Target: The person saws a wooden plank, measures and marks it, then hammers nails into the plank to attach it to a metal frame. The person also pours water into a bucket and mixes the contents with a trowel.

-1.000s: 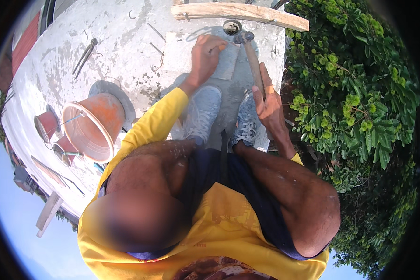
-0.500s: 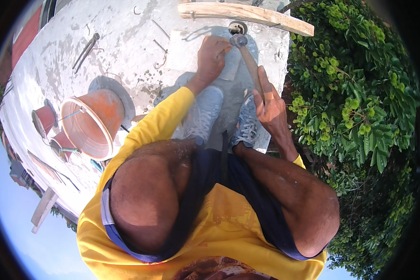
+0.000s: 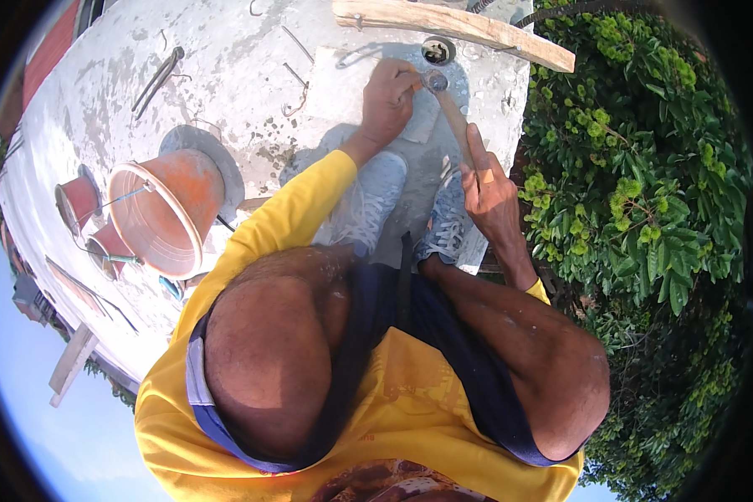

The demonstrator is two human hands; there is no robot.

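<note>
Right hand [image 3: 492, 201] grips one hammer [image 3: 453, 115], left hand [image 3: 386, 105] curls, contents unclear, three buckets [image 3: 194, 186] to the left

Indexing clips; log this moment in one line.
right hand: holds hammer; left hand: by hammer head, grip contents unclear; left: orange bucket; ahead: timber

Left hand [image 3: 387, 102] curled, right hand [image 3: 490, 194] gripping.
</note>
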